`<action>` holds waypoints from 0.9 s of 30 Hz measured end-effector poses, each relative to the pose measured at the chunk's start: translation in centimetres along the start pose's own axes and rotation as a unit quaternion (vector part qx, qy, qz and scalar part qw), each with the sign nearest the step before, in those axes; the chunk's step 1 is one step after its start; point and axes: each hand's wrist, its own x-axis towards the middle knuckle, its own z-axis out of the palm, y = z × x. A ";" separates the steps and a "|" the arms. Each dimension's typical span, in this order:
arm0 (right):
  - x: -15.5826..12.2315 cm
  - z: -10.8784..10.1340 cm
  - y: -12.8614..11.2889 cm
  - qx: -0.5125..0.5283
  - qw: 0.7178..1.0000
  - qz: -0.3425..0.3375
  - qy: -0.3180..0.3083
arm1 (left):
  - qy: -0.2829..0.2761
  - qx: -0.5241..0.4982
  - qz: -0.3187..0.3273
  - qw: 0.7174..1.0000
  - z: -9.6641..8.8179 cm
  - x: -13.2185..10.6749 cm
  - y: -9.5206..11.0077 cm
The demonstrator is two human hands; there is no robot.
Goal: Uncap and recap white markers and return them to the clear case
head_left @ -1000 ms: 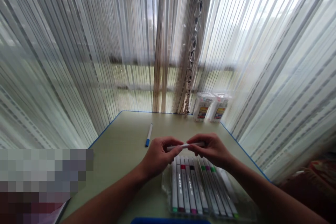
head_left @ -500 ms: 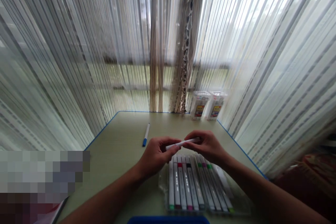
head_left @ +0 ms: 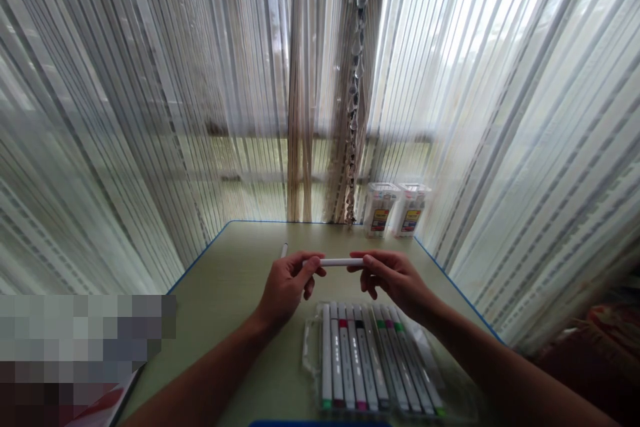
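Note:
A white marker [head_left: 341,262] is held level above the table, one end in each hand. My left hand [head_left: 287,283] pinches its left end between thumb and fingers. At the opposite end, my right hand [head_left: 393,277] grips it the same way. Below the hands lies an open clear plastic case [head_left: 311,347] with several white markers [head_left: 353,360] side by side, some with red, green, purple or black bands. Another marker [head_left: 285,250] lies on the table behind my left hand, mostly hidden by it.
Two clear boxes with yellow and red labels [head_left: 380,213] stand at the table's back right. The pale green table [head_left: 215,280] has a blue edge. String curtains [head_left: 150,113] hang around it. A blue edge [head_left: 320,423] shows at the bottom, and a pixelated patch covers the lower left.
Both hands have turned the marker from slanted to level, and their grips have spread out to its two ends. My left hand now covers most of the marker lying on the table.

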 end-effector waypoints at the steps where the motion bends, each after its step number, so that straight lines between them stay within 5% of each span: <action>1: 0.0 0.0 0.0 0.009 1.000 0.000 -0.001 | -0.002 -0.008 0.001 1.000 0.0 0.0 0.0; 13: 0.3 -0.3 -0.2 0.024 0.999 -0.008 0.039 | -0.017 -0.017 0.005 1.000 0.0 -0.2 0.5; 27: 0.1 0.0 0.0 -0.137 0.990 -0.007 -0.006 | -0.035 0.035 -0.024 0.998 0.1 0.0 0.2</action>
